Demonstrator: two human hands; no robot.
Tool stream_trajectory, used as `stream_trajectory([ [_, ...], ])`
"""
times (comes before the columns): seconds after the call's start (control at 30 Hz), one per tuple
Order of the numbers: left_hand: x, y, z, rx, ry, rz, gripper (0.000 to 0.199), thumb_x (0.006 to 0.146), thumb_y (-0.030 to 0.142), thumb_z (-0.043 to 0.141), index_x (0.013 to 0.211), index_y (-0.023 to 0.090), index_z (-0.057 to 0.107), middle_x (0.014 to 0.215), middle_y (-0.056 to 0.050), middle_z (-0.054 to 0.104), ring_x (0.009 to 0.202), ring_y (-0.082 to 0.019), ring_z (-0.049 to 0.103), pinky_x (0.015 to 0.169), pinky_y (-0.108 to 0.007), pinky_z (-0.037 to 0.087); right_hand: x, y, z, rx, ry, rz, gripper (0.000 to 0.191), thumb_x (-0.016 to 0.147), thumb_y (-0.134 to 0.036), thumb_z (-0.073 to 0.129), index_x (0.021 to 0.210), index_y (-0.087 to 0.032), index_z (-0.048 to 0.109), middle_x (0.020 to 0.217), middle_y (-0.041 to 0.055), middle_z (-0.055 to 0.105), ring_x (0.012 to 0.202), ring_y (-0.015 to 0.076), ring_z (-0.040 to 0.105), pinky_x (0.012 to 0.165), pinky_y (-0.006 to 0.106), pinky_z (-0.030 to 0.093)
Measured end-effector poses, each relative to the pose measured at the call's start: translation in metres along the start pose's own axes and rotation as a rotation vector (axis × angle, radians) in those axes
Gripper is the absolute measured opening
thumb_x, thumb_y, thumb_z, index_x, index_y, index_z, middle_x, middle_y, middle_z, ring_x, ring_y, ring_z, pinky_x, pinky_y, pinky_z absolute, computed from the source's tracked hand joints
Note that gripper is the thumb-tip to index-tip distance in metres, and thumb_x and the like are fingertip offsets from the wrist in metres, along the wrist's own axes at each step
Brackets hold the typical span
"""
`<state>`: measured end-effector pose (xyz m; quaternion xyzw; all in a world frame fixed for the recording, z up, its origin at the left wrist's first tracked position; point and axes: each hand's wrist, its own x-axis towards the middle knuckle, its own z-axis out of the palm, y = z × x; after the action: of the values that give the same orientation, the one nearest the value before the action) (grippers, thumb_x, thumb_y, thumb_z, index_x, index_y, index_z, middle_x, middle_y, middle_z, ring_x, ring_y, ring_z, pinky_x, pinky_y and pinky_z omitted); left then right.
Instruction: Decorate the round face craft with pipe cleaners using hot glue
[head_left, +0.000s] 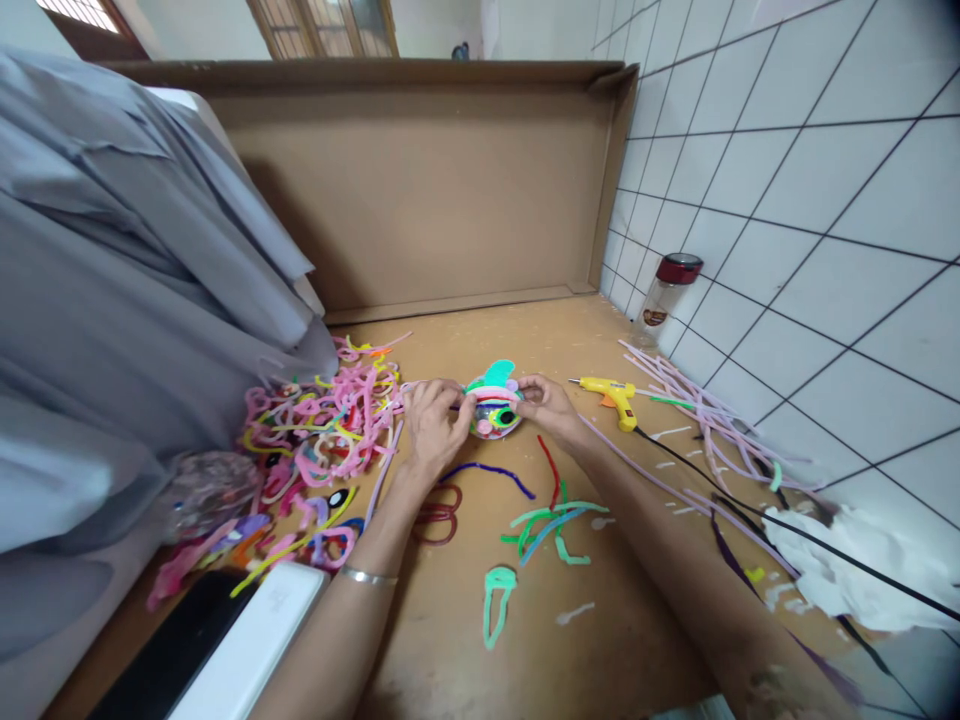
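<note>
Your left hand (435,420) and right hand (549,408) pinch the colourful craft (498,408), left of the glue gun (613,393); press lightly so its pink strip (497,394) sits flat.

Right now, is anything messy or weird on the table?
Yes: whitish smears spot the table, maybe dried glue. A white heap on the right is all crumpled; paper or cloth, I can't tell. The fuzzy strips on the left look tangled.

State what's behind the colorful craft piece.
Tabletop, then a brown panel, shows beyond the craft piece; whatever the piece, left hand and right hand cover can't be seen.
</note>
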<state>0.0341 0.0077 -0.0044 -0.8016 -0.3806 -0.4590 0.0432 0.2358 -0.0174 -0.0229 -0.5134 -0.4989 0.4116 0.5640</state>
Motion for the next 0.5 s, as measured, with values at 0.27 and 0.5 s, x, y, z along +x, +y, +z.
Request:
stream_trajectory([
  [0.27, 0.006, 0.016, -0.012, 0.008, -0.054, 0.085, 0.015, 0.088, 0.035, 0.059, 0.08, 0.023, 0.062, 0.09, -0.005, 0.071, 0.091, -0.023, 0.059, 0.086, -0.043, 0.035, -0.002, 0.001, 0.009, -0.045, 0.02, -0.044, 0.037, 0.056, -0.026, 0.074, 0.089, -0.02, 0.059, 0.094, 0.0039, 0.067, 0.085, 0.0199, 0.066, 0.081, 0.036, 0.053],
  [0.5, 0.006, 0.018, -0.014, -0.064, -0.225, 0.095, 0.017, 0.09, 0.037, 0.058, 0.085, 0.024, 0.066, 0.099, -0.005, 0.073, 0.097, -0.023, 0.062, 0.089, -0.044, 0.037, -0.004, -0.002, 0.009, -0.035, 0.028, -0.038, 0.034, 0.057, -0.022, 0.072, 0.088, -0.021, 0.059, 0.09, 0.0012, 0.069, 0.082, 0.0171, 0.065, 0.078, 0.031, 0.053],
])
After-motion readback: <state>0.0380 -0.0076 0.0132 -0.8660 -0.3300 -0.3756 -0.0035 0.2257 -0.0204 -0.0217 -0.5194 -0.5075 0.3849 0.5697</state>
